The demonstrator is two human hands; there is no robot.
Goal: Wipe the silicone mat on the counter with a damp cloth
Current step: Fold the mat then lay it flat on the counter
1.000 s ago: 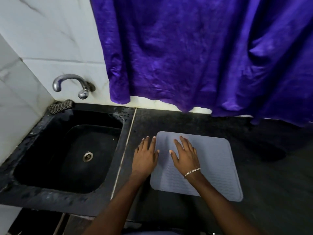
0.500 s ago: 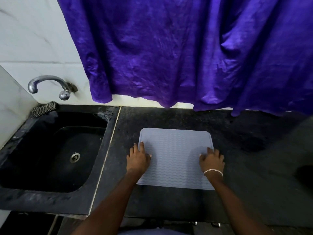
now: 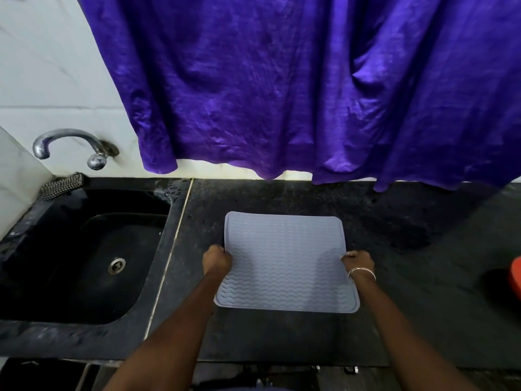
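A pale grey silicone mat (image 3: 284,261) with wavy ridges sits on the black counter (image 3: 408,306), its near part raised toward me. My left hand (image 3: 216,259) is closed on the mat's left edge. My right hand (image 3: 358,262), with a silver bracelet on the wrist, is closed on the right edge. A dark checked cloth (image 3: 63,185) lies on the back left corner of the sink rim, away from both hands.
A black sink (image 3: 84,258) with a metal drain lies left of the mat, a chrome tap (image 3: 70,145) on the wall above it. A purple curtain (image 3: 310,86) hangs over the counter's back. A red object (image 3: 516,277) shows at the right edge.
Both hands went from flat on the mat to its two side edges and closed on them. The mat now sits square to me, its near part lifted.
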